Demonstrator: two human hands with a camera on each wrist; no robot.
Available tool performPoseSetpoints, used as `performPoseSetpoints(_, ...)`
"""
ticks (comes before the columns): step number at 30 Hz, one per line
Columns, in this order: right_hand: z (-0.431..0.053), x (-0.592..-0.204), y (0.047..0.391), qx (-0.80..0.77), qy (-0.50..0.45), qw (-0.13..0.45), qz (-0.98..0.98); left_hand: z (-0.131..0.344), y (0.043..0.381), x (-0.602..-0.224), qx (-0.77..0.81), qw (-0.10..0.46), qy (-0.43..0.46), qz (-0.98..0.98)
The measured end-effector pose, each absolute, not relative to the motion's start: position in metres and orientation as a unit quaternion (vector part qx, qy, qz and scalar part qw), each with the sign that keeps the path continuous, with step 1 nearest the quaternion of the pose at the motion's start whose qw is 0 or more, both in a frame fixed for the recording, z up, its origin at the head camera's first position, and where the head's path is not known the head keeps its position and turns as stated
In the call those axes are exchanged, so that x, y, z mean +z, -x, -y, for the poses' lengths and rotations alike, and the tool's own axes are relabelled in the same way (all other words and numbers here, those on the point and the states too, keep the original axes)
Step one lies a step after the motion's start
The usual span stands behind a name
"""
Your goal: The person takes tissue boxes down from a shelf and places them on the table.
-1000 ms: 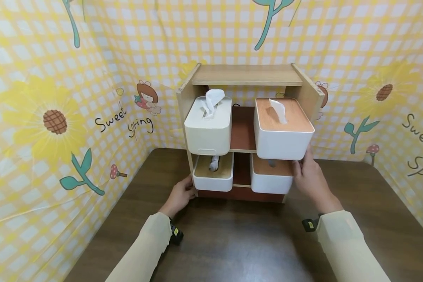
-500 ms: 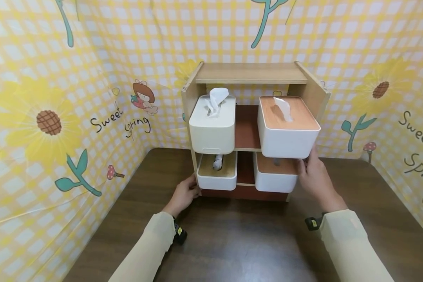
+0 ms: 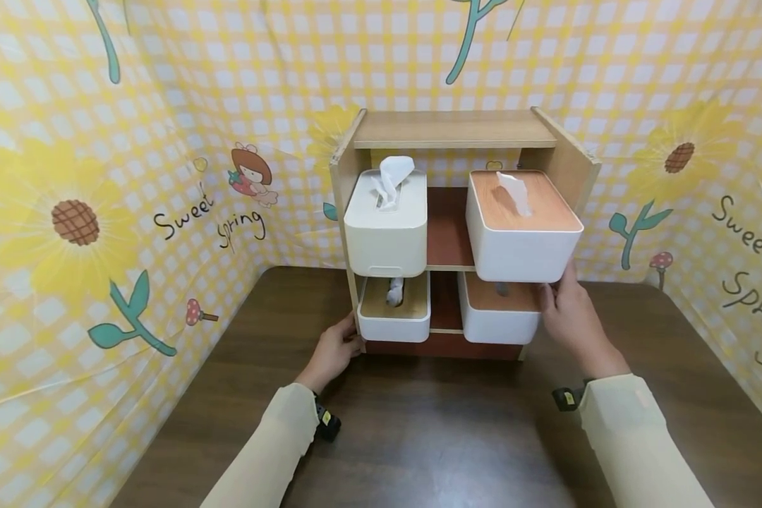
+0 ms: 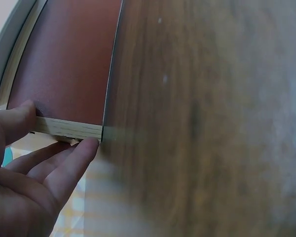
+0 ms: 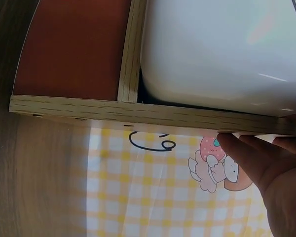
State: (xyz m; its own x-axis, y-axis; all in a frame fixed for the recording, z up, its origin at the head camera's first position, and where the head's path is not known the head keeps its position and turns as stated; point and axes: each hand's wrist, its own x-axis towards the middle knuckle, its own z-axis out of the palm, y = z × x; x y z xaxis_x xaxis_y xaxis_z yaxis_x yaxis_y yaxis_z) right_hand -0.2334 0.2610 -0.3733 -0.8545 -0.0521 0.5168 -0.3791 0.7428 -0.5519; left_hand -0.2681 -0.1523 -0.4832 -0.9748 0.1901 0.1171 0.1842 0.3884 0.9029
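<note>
A small wooden shelf with reddish-brown boards stands on the table. My left hand grips its left side panel low down; in the left wrist view the thumb lies on the inner side of the panel edge and the fingers touch the outside. Higher up, my right hand holds the right side panel, its fingers on the outer face and its thumb partly hidden. Four-sided tissue boxes fill the shelf: a cream one and a wood-lidded white one above, a bamboo-lidded one and another brown-lidded one below.
Dark wooden table surrounds the shelf. A yellow checked cloth with flowers and lettering hangs behind and on both sides. The upper boxes jut out past the shelf's front. Dark wrist devices sit at both cuffs.
The shelf, with its boxes and both hands, has shifted slightly right against the cloth pattern. The head view has turned a little. Both hands keep their hold on the side panels.
</note>
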Motion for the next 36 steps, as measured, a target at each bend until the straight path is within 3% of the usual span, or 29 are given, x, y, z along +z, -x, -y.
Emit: performPoseSetpoints(36, -0.2591, -0.3705, 0.2354, 0.298, -0.089, 0.24, 0.92, 0.1473, 0.2707, -0.4819, 0.528, -0.015, -0.127, -0.839)
